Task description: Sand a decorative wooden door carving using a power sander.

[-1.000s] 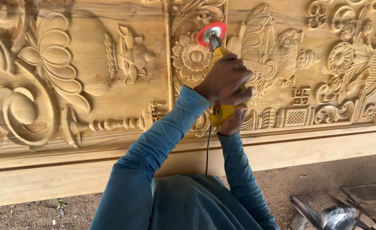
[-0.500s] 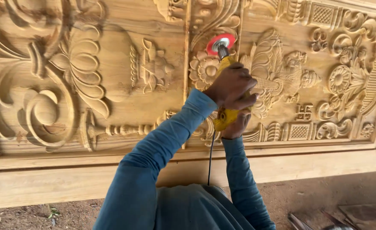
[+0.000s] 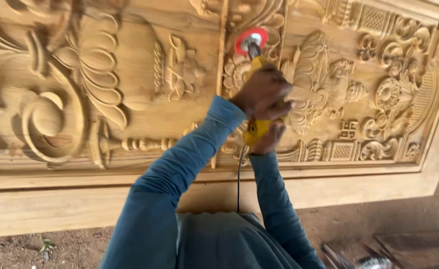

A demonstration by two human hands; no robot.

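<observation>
My left hand (image 3: 262, 93) grips the middle of a yellow power sander (image 3: 256, 127) from above. My right hand (image 3: 268, 142) holds the tool's rear end just below it. The sander's red disc (image 3: 252, 40) rests against a carved wooden panel (image 3: 130, 104), beside a vertical ridge and just above a carved flower (image 3: 235, 73). Both arms wear blue sleeves. A black cord (image 3: 238, 179) hangs down from the tool's rear.
The panel carries deep relief: a scroll (image 3: 50, 119) at left, a bird-like figure (image 3: 329, 84) at right, and a plain wide frame (image 3: 55, 204) along the bottom. Bare dirt ground (image 3: 35, 249) lies below. Dark metal pieces (image 3: 374, 251) lie at bottom right.
The view has swung left, so the carvings sit further right in the frame. Both hands keep the same hold on the sander, with its disc still by the carved flower.
</observation>
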